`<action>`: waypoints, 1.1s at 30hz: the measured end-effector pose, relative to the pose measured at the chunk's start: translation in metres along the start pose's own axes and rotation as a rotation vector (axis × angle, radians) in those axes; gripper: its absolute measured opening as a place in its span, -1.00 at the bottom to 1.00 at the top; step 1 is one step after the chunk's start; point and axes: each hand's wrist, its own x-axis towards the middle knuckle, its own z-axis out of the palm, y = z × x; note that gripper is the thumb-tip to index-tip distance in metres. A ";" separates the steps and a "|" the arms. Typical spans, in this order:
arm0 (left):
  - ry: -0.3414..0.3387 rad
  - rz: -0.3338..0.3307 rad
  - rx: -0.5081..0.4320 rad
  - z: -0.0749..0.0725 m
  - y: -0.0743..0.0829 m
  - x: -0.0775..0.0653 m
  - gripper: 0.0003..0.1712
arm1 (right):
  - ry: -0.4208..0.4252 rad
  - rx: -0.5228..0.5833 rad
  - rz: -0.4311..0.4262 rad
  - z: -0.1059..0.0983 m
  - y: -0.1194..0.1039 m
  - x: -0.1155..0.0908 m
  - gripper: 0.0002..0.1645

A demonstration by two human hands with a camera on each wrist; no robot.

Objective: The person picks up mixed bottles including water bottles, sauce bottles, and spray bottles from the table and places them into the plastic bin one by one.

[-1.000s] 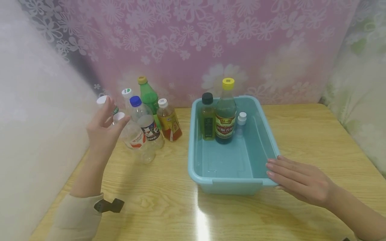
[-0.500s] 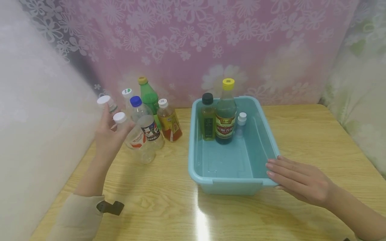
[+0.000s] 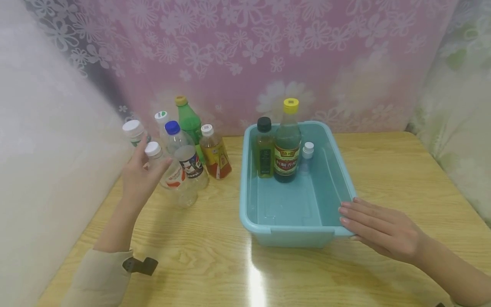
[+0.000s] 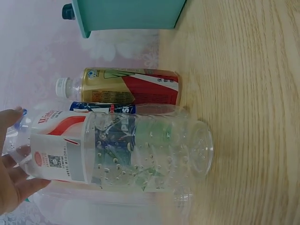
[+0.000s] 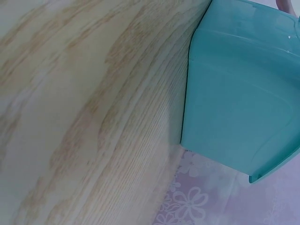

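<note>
Indoor spot, homelike in look, exact room cannot be told: wood-grain tabletop [image 3: 207, 264], pink-mauve floral hanging [image 3: 245, 59] behind its far edge, whitish side panel [image 3: 46, 128] along the left edge, pale leaf-patterned hanging [image 3: 456, 102] beyond the right. Everyday household goods support the reading: drinks bottles [image 3: 177, 182] clustered toward the far left corner, a blue-capped Pepsi bottle [image 3: 192, 167] among them, and a plain turquoise tub [image 3: 297, 238] about midway along the far edge, a yellow-capped bottle [image 3: 287, 160] with Chinese lettering standing inside.

Right hand [image 3: 387, 232] on tub [image 3: 299, 238]; bottles [image 3: 287, 147] inside
</note>
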 end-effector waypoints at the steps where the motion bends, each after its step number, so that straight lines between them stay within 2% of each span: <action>1: -0.012 0.005 0.015 0.000 0.001 0.000 -0.09 | 0.000 0.000 0.001 0.000 0.000 0.000 -0.71; 5: -0.085 -0.022 0.041 -0.003 0.006 0.000 -0.16 | 0.002 0.005 0.001 0.000 0.001 0.000 -0.71; 8: -0.124 -0.066 0.006 -0.005 0.007 0.000 -0.15 | 0.001 0.013 0.003 0.001 0.001 0.000 -0.71; 11: -0.135 -0.079 -0.022 -0.005 0.006 0.001 -0.12 | 0.003 0.019 0.002 0.001 0.001 0.001 -0.71; 14: -0.131 -0.043 0.005 -0.004 0.005 0.000 -0.10 | 0.006 0.021 0.001 0.001 0.001 0.001 -0.71; 19: -0.069 0.084 0.060 -0.001 0.005 -0.003 -0.18 | -0.005 0.012 0.003 0.000 0.001 0.001 -0.71; 22: -0.032 0.151 0.063 0.001 0.003 -0.003 -0.22 | -0.006 0.007 -0.002 -0.001 0.002 0.002 -0.71; 24: -0.027 0.168 0.050 0.001 0.003 -0.003 -0.22 | -0.001 0.007 -0.005 -0.001 0.002 0.003 -0.71; 26: -0.046 0.158 0.008 0.002 0.003 -0.004 -0.21 | 0.005 0.008 -0.006 0.000 0.003 0.003 -0.71; 29: -0.097 0.090 -0.055 0.001 0.007 -0.008 -0.17 | 0.001 0.013 -0.002 0.000 0.002 0.001 -0.70; 33: -0.168 -0.007 -0.048 0.002 0.013 -0.012 -0.08 | -0.018 0.016 0.005 -0.001 0.001 -0.001 -0.69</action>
